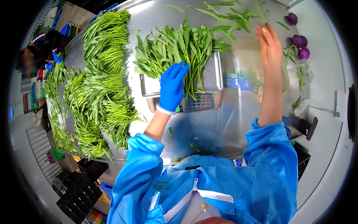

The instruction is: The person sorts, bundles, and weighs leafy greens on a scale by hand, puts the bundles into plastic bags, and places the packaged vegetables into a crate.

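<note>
My left hand (172,86), in a blue glove, lies over the stems of a leafy green bunch (182,48) on the metal tray of a scale (201,102). Its fingers are stretched out on the stems, not wrapped round them. My bare right hand (269,44) is raised to the right of the scale, fingers extended and somewhat blurred, near some loose leaves (240,18). Beneath and beside the right forearm lies a clear plastic bag (244,63) with printed labels, partly blurred.
Long piles of greens (106,74) cover the table's left part. Purple vegetables (299,41) lie at the right edge. A dark device (304,127) stands at the lower right. A co-worker with blue gloves (57,56) is at the far left. Black crates (80,194) stand below left.
</note>
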Tool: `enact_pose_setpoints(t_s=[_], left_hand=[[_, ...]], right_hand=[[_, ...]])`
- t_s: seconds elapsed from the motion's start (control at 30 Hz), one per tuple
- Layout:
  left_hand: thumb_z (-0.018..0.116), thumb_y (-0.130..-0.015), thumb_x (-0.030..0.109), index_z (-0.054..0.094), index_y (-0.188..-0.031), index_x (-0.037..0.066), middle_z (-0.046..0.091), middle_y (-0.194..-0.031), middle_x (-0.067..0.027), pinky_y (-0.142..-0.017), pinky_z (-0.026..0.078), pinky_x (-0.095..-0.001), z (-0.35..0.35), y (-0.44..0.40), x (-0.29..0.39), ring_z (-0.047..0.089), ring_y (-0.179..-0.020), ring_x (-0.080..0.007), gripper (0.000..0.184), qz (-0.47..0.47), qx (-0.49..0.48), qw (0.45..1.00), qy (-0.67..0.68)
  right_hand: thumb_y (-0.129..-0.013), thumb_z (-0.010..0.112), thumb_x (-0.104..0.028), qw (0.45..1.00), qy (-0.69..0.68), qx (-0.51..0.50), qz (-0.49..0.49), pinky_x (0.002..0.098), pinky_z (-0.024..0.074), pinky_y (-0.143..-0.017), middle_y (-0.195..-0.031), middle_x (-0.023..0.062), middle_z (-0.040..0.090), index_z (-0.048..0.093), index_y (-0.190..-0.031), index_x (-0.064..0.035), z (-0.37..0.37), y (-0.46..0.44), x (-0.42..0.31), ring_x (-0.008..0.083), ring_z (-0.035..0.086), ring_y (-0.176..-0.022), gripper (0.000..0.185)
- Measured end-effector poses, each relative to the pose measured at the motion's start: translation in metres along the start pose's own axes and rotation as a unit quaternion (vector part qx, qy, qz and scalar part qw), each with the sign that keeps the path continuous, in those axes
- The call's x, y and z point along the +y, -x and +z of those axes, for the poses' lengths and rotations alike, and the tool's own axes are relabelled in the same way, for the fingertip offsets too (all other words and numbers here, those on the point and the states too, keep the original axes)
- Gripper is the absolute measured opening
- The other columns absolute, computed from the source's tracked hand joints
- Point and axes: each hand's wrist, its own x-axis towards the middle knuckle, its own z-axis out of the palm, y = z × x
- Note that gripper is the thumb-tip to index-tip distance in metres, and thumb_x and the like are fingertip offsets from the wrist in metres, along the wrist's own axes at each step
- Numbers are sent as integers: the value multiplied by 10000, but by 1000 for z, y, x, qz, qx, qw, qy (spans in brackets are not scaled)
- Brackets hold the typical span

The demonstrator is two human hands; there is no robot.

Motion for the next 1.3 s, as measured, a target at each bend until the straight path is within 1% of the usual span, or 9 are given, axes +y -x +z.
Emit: enact_pose_setpoints(t_s=[0.1,0.2,0.3,0.4,0.6,0.8,1.0,1.17,1.3], left_hand=[[541,-815,-67,600,-1245,101,560,-1285,-136,-990,385,-394,-30,29,19,528,-1144,-313,465,-24,51,998,-34],[573,-815,-66,586,-1255,69,570,-1249,-142,-978,402,-391,-37,86,24,534,-1139,-307,460,-108,78,991,-2],[599,-792,-31,636,-1172,76,610,-1166,-144,-918,425,-384,-25,149,27,566,-1038,-317,396,-150,76,986,-17],[603,-787,50,648,-1115,55,640,-1094,-164,-908,446,-406,-7,204,38,585,-1013,-348,331,-254,-75,961,82],[616,-854,214,658,-1104,79,628,-1171,-132,-927,454,-431,12,286,67,584,-1068,-354,287,-79,-315,923,206],[577,-901,190,678,-1099,86,670,-1055,-143,-839,508,-368,-35,313,19,653,-931,-305,245,-326,-103,916,208],[566,-925,126,662,-1095,-2,685,-969,-76,-837,500,-285,-87,356,-40,628,-873,-153,233,-526,137,743,391],[532,-930,90,644,-1134,8,681,-944,-80,-796,496,-258,-117,353,-65,619,-828,-142,247,-531,269,674,438],[524,-926,92,600,-1211,23,673,-928,-72,-753,486,-238,-137,320,-88,601,-787,-120,303,-509,342,645,456]], right_hand=[[-841,684,-239,907,415,63,-45,396,399,-1021,-1358,222,463,311,-1422,8,-42,15,8,340,485,-1225,733],[-792,716,-290,713,689,-97,-84,446,360,-1044,-1376,221,436,314,-1420,-10,-100,87,75,387,443,-1238,796],[-755,736,-302,565,814,-133,26,442,403,-990,-1354,185,440,352,-1387,-28,-107,164,89,352,446,-1216,788],[-760,729,-303,531,840,-110,9,432,460,-898,-1193,169,543,458,-1276,-31,-117,186,91,325,538,-1090,643],[-820,652,-328,537,831,-146,-24,446,510,-756,-975,164,634,550,-1090,-1,-177,168,115,344,621,-885,436],[-827,638,-270,466,866,-183,-1,442,521,-793,-984,189,654,592,-1029,-9,-166,174,111,361,632,-948,334],[-809,618,-198,462,869,-176,7,447,529,-739,-866,194,681,663,-907,-25,-129,165,62,358,663,-837,204],[-777,690,-236,418,780,-445,137,430,481,-886,-1031,171,669,632,-1135,-65,-46,236,30,339,616,-1014,400],[-785,697,-155,611,540,-577,33,404,453,-936,-1146,165,619,585,-1175,-56,109,306,49,343,575,-1080,418]])
